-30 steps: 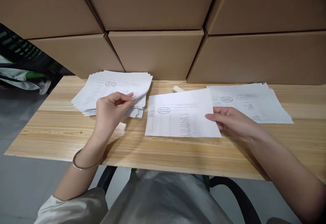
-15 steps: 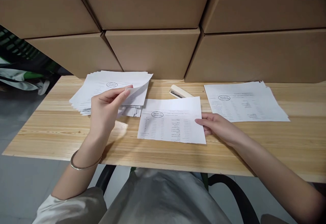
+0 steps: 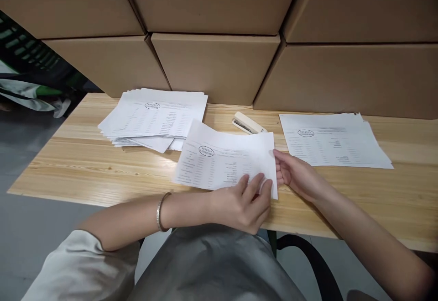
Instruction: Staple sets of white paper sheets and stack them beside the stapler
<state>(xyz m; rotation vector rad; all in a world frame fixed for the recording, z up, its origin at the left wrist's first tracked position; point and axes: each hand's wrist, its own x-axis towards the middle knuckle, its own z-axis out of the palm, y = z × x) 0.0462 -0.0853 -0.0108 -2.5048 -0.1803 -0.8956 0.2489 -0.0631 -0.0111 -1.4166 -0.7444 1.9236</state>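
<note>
Between my hands a printed white sheet (image 3: 222,157) with an oval stamp lies at a slant above the table, its left part lifted and slightly bowed. Bent over its lower right edge, the fingers of my left hand (image 3: 244,203) grip the paper; the thumb is hard to make out. My right hand (image 3: 296,175) pinches the right edge, thumb on top and fingers curled beside and behind it. Whether a second sheet lies beneath cannot be seen. Left of the sheet is an uneven stack of similar papers (image 3: 157,113).
A cream stapler (image 3: 248,123) lies behind the held sheet. Another small pile of printed sheets (image 3: 335,141) rests on the right of the wooden table (image 3: 68,164). Stacked cardboard boxes (image 3: 215,68) form a wall along the table's back edge.
My left hand has left the stack, where it held a raised sheet corner, and crossed right to the middle paper's lower right edge. The middle paper is now slanted, its left side raised.
</note>
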